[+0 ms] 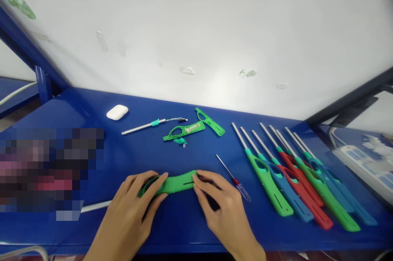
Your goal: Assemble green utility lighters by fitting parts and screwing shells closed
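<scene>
A green long-neck lighter (178,183) is held low over the blue table's front part, its slotted handle pointing right. Around its trigger end, my left hand (135,199) is closed, covering much of the loop. My right hand (219,199) pinches the handle's far end between thumb and fingers. A metal tube, partly hidden behind my left hand, runs out to the left. Just right of my right hand lies a screwdriver (236,181) with a clear and red handle.
Behind my hands lie opened green casing halves (211,123), a small teal trigger (180,141) and a metal tube with wires (143,127). A white earbud case (117,112) sits back left. Several green, blue and red lighters (272,187) line the right. A power strip (365,166) stands far right.
</scene>
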`<state>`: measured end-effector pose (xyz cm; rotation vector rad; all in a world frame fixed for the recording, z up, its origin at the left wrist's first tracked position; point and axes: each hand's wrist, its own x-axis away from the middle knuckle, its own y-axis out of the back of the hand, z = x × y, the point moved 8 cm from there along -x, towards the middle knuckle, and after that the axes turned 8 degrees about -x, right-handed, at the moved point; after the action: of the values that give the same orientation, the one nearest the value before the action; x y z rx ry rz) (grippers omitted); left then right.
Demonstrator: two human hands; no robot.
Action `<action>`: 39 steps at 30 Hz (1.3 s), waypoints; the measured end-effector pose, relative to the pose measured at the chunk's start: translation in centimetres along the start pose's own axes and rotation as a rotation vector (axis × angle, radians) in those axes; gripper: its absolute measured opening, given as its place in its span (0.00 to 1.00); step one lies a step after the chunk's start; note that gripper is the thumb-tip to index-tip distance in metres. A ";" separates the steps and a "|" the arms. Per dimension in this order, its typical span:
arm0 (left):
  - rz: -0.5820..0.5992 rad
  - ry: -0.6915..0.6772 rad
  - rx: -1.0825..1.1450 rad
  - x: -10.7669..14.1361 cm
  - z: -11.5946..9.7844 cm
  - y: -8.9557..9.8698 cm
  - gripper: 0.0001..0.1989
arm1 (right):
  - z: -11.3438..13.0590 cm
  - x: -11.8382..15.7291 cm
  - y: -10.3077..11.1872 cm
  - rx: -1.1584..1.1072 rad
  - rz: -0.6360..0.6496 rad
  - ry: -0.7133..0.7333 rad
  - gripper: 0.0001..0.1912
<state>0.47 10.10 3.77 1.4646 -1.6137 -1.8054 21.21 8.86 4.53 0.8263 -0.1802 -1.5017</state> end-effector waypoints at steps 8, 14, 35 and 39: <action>-0.002 0.001 0.008 -0.2 0.0 -0.2 0.17 | 0.2 -0.1 0.7 0.005 -0.030 0.036 0.16; -0.012 0.009 0.013 -0.4 -0.1 -0.1 0.17 | 0.4 -0.2 2.0 -0.027 -0.144 0.035 0.18; 0.019 0.040 0.031 -0.3 0.2 -0.2 0.18 | -3.5 3.4 10.2 -0.281 -0.554 -0.376 0.17; 0.020 0.054 0.037 -0.3 0.2 -0.3 0.18 | -1.1 1.3 9.5 -0.555 -0.664 -0.258 0.18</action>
<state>0.50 10.50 3.63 1.4943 -1.6382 -1.7194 29.61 6.70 8.74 0.2358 0.3487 -2.1411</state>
